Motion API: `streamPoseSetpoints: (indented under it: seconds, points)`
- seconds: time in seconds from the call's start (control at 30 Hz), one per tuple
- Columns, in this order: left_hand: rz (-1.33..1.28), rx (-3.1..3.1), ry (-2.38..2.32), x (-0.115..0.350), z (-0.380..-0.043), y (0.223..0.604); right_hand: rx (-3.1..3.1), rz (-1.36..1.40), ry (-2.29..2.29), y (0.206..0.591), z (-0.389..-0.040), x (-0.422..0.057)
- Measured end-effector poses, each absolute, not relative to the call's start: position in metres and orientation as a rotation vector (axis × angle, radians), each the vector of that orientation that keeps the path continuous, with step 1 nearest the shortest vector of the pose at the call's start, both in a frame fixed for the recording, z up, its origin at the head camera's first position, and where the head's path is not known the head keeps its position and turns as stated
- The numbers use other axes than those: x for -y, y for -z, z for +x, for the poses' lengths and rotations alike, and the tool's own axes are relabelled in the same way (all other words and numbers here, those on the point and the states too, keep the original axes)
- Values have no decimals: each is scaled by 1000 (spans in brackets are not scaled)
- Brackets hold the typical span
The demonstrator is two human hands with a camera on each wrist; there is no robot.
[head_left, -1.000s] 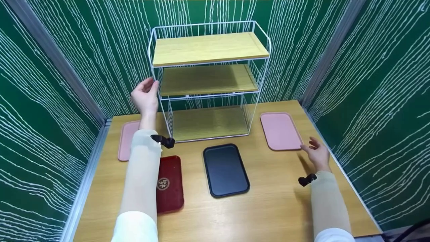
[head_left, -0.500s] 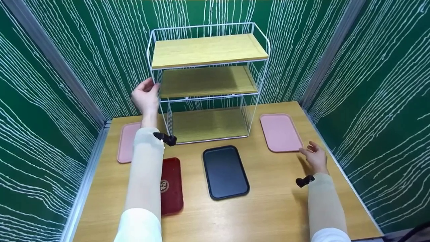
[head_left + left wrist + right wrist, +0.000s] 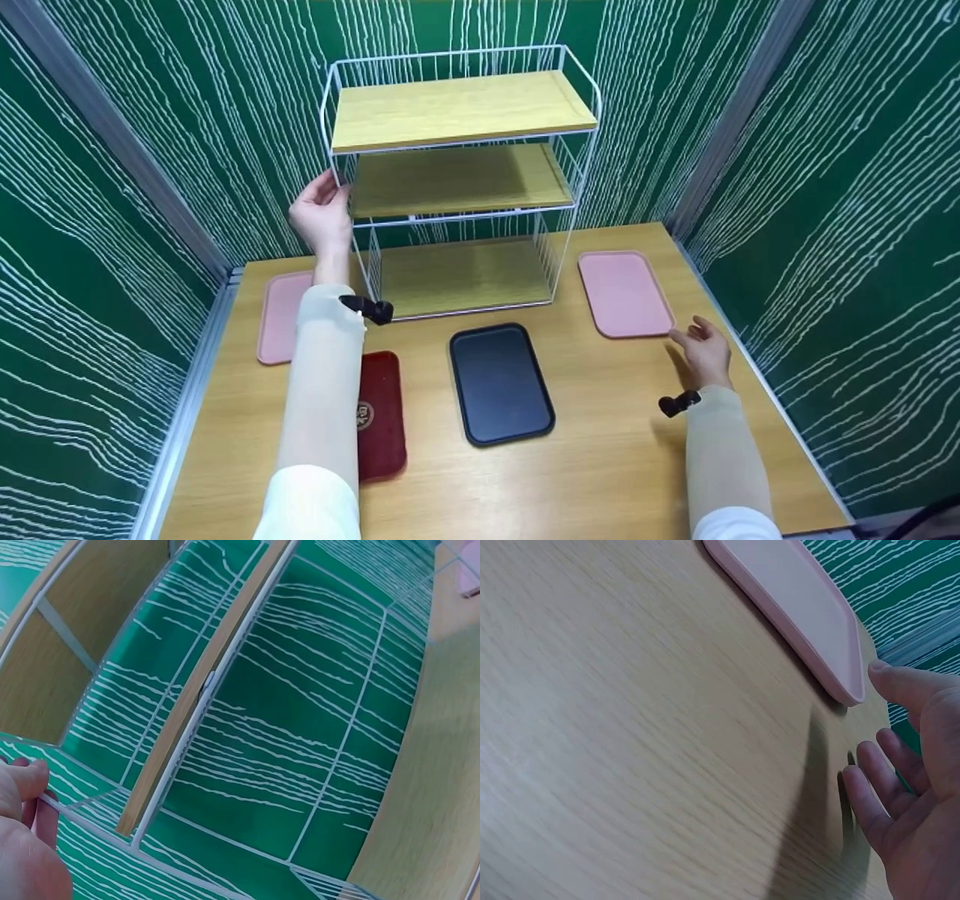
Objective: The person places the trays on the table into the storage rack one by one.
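A wire shelf rack (image 3: 463, 217) with wooden boards on three levels stands at the back of the table. My left hand (image 3: 322, 217) pinches its left front upright at middle-shelf height. In the left wrist view the thumb and fingers (image 3: 31, 780) close round the white wire. My right hand (image 3: 705, 351) hovers over the table by the near right corner of a pink tray (image 3: 626, 294). Its fingers are relaxed and hold nothing. The right wrist view shows a small gap between the thumb and that tray (image 3: 802, 604).
A black tray (image 3: 501, 384) lies in front of the rack. Left of it is a red tray (image 3: 381, 416) with a round gold emblem, partly behind my left forearm. Another pink tray (image 3: 281, 322) lies farther left, also partly covered. Green walls enclose the wooden table (image 3: 585, 480).
The rack's upper left side has shifted slightly left, along with my left hand at its upright. My right hand has moved a little left and nearer to me.
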State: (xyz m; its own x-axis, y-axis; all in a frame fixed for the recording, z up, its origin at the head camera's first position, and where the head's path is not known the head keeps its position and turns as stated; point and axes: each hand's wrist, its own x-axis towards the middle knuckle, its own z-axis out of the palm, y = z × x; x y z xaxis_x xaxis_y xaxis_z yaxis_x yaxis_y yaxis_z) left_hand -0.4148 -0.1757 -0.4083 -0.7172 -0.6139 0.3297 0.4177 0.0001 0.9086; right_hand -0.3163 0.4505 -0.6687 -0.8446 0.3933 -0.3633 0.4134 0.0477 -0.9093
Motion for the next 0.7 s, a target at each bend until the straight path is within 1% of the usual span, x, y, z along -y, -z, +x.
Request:
streamPoseSetpoints:
  seconds: [0.23, 0.5, 0.7]
  points:
    - [178, 1562, 1770, 180, -414, 410, -2165, 869, 2018, 663, -322, -444]
    - [189, 1625, 1760, 181, -413, 410, -2206, 949, 1953, 625, -307, -409]
    - [190, 1618, 1768, 182, -414, 410, -2163, 1018, 2037, 617, -306, -392]
